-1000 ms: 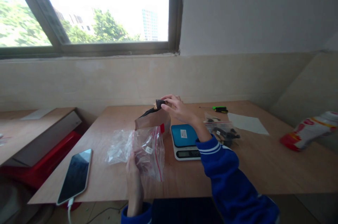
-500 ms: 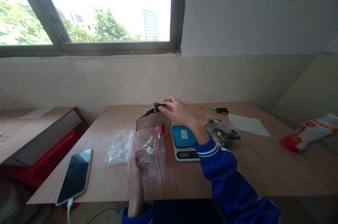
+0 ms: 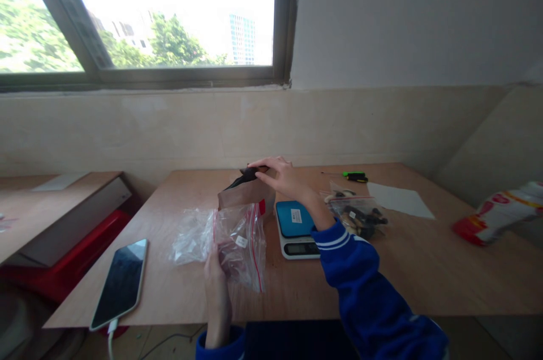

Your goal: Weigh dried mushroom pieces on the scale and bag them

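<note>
My left hand (image 3: 217, 286) grips a clear zip bag (image 3: 244, 252) with red seal lines and a small white label. The bag stands in front of a brown paper bag (image 3: 240, 195) with a dark inside. At that bag's open top is my right hand (image 3: 282, 176), palm down, its thumb and fingers closed around a dark, dried-looking piece (image 3: 249, 172). What kind of piece it is I cannot make out. Under my right forearm lies a white kitchen scale (image 3: 291, 248) with a blue platform (image 3: 292, 218); the arm covers its right side.
More clear plastic bags (image 3: 189, 238) lie left of my left hand. Right of the scale, a zip bag (image 3: 362, 218) contains dark and pale pieces. Beyond are a screwdriver (image 3: 354, 176) and white paper (image 3: 399, 200). A phone (image 3: 121, 283) with cable and a red-white package (image 3: 494, 213) flank them.
My right hand has shifted slightly left and down with the dark piece, closer to the paper bag's opening. My left hand and the zip bag are nearly still.
</note>
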{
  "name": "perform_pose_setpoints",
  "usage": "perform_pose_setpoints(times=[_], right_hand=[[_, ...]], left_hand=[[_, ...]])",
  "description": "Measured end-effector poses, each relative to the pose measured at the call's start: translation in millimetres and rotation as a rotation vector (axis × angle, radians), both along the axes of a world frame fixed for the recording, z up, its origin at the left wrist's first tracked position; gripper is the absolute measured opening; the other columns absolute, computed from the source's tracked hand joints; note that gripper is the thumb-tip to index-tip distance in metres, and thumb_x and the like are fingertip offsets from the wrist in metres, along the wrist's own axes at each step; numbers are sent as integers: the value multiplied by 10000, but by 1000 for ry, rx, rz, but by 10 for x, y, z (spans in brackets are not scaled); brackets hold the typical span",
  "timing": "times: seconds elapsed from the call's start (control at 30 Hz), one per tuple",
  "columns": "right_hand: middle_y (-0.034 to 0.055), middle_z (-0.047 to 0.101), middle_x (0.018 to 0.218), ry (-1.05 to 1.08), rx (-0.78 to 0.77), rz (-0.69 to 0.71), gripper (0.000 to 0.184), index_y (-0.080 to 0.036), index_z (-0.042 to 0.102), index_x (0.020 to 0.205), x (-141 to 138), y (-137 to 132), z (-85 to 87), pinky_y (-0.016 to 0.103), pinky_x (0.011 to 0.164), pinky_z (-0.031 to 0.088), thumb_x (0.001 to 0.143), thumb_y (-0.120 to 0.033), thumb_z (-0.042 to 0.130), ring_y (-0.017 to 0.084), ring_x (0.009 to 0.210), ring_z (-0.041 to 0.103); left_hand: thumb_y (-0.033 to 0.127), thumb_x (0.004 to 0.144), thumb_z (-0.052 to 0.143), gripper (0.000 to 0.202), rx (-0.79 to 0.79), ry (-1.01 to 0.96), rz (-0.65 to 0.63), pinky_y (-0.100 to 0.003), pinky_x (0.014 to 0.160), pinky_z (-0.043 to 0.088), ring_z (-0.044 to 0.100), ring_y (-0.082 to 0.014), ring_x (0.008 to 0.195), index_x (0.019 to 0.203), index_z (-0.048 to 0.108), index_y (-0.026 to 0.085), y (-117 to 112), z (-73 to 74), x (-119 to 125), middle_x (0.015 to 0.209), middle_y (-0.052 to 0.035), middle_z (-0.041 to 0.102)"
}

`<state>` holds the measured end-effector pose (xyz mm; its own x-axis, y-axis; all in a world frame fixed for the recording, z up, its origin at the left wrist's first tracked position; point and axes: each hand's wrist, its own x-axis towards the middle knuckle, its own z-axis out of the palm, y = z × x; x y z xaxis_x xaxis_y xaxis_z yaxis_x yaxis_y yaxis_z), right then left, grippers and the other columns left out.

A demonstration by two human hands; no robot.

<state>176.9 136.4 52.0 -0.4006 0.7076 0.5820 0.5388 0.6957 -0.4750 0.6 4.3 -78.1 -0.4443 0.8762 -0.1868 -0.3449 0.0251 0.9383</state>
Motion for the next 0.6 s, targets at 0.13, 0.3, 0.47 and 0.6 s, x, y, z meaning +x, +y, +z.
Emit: perform_pose_setpoints(times=[0.13,0.3,0.47,0.6], right_hand=[[-5,710,1120,19,31,45,219,-288,704,1044,13,15,3,392,996,352,907,-223,546,204,1086,592],[8,659,1245,-34,45,61,279,-263,730,897,20,-45,2,414,1027,334,899,-127,487,200,1153,556],[27,662,1232,57,33,0,266,-256,650,1089,10,-102,5,430,1029,340,909,-164,477,204,1161,559],[39,575,1353,-56,22,-67,318,-256,712,949,19,-103,-58,476,1065,282,973,-356,411,232,1262,455]], left_hand=[[625,719,587,529,11,-5,5,-253,518,487,652,-168,615,914,662,139,-3,9,8,780,-60,713],[618,727,591,520,13,1,9,-241,507,479,637,-155,601,907,666,136,4,-20,-9,770,-55,711],[620,733,585,520,22,23,19,-242,516,482,646,-160,622,907,667,137,1,-47,-41,783,-56,711],[604,751,571,492,22,30,27,-241,513,478,627,-146,579,906,668,146,6,-44,-65,753,-36,704]])
